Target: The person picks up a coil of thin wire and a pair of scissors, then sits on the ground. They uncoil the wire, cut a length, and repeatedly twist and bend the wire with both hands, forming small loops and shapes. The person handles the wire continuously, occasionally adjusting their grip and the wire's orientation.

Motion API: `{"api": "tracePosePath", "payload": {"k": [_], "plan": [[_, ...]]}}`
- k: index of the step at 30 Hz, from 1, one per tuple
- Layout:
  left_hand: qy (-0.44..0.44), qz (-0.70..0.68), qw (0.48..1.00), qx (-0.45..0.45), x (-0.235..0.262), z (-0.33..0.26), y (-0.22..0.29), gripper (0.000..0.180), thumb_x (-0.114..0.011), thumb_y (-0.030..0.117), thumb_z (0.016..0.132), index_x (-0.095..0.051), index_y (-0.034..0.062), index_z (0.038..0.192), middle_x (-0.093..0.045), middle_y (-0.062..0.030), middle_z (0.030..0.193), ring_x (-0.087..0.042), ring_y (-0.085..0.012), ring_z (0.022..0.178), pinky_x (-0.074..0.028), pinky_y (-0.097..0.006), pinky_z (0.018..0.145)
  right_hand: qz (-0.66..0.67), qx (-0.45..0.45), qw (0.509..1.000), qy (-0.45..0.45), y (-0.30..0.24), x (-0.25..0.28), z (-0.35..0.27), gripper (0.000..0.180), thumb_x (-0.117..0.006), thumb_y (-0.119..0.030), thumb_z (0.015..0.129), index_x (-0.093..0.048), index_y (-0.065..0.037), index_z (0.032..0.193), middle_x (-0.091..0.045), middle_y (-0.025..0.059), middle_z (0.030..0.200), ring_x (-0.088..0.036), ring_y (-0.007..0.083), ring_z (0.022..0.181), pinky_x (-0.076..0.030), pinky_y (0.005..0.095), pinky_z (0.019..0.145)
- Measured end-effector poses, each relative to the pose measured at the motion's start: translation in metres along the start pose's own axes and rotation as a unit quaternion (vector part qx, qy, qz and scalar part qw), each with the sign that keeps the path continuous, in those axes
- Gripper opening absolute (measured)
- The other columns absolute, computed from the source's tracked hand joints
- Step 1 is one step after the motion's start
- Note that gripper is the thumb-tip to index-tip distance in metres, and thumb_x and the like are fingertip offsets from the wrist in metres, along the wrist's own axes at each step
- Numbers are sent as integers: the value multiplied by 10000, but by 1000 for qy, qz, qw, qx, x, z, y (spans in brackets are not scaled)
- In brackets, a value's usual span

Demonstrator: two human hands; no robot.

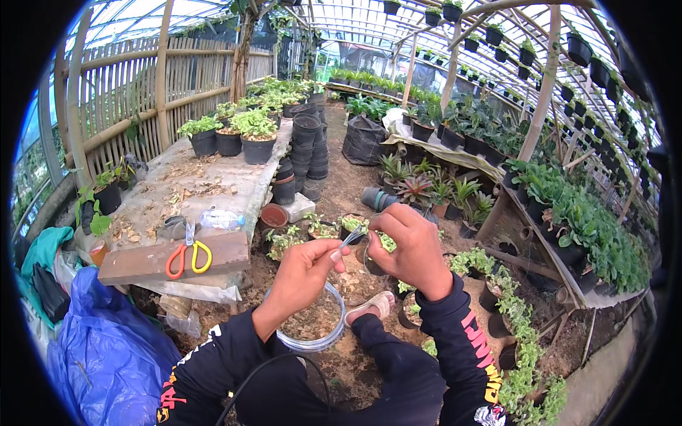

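My left hand (304, 275) is closed in a pinch around a small bundle of thin grey wire (353, 236), held up in front of me. At the bundle's upper end, the fingers of my right hand (412, 248) are bent and pressed together on the wire. Below, a loose coil of pale wire (312, 345) rests near the ground between my left forearm and my sandalled foot (373, 307). Scissors (189, 257) with one orange and one yellow handle lie on a wooden plank (121, 265) to the left.
The plank sits on a long bench (170, 188) with dry leaves, a clear plastic bottle (222, 219) and potted plants (257, 135). Blue plastic sheeting (106, 348) bulges at lower left. Stacked black pots (305, 142) stand beside the bench; a row of leafy pots (497, 302) runs along my right.
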State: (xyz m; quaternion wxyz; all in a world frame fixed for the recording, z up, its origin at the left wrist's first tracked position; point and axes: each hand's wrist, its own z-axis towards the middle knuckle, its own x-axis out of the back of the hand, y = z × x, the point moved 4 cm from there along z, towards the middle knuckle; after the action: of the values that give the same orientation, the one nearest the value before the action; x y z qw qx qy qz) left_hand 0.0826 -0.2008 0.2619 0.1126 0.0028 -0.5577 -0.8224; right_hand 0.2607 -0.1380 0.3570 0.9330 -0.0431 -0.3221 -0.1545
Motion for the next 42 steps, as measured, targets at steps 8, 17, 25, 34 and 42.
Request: {"api": "tracePosePath", "payload": {"k": [8,17,25,34,42], "plan": [[-22,-47,999,3,-2,6,-2,228,-583,125,1056,-722,-6,1180,-698,18,831,-557,-34,742,-453,-229,675,-54,-18,997,44,-3,-16,-1,153,-758,-55,750,-624,-59,823,-583,76,798,-613,270,698,-499,379,586],[-52,-196,979,13,-12,23,-12,228,-586,151,1067,-713,3,1186,-695,17,902,-508,-33,727,-431,-226,659,654,-361,660,85,3,-56,-30,342,-701,-184,1009,-594,27,1257,-674,37,887,-600,82,660,-498,227,572],[-84,-126,988,-3,-9,19,-8,243,-582,133,1067,-711,-23,1203,-751,-53,1043,-632,-74,872,-514,-249,793,498,-303,812,35,11,-53,-32,261,-673,-153,1023,-711,23,1211,-671,31,913,-615,60,742,-462,205,618],[-103,-60,992,-37,-5,19,0,252,-586,117,1063,-709,-30,1225,-727,-40,1005,-664,-94,919,-530,-264,825,325,-203,923,35,-3,-44,-20,147,-644,-69,1015,-721,44,1068,-659,46,863,-622,85,722,-495,243,656],[19,-249,968,12,-12,7,9,265,-561,160,1086,-656,-6,1269,-603,19,848,-512,-31,666,-435,-208,578,388,-197,899,39,-18,-58,2,304,-594,-163,1065,-620,28,1300,-661,89,1129,-640,120,918,-510,264,783]]}}
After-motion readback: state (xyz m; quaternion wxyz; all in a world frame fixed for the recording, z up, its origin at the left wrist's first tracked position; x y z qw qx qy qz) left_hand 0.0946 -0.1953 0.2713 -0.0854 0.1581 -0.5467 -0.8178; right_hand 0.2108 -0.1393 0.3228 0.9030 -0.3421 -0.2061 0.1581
